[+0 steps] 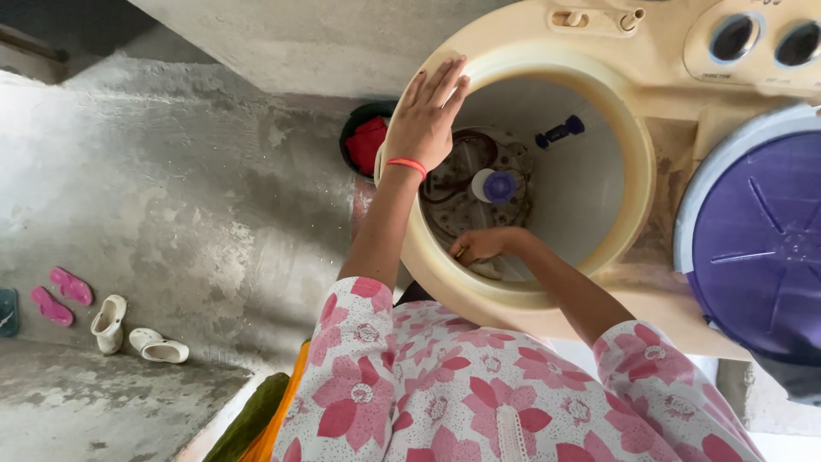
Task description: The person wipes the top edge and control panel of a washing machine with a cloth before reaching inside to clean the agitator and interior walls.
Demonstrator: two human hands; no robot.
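1. Head view: our left hand (425,115) lies flat, fingers spread, on the washer tub (637,162) rim.
2. Our right hand (481,245) reaches lower inside, fingers curled, grip unclear, nearer the blue-capped agitator (494,186) just beyond.

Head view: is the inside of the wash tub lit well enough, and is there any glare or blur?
Head view: sharp and daylit, no blur; the wash tub wall is evenly lit, its floor dimmer around the right hand; the left hand on the rim is clear; mild washout at the bottom-right corner.
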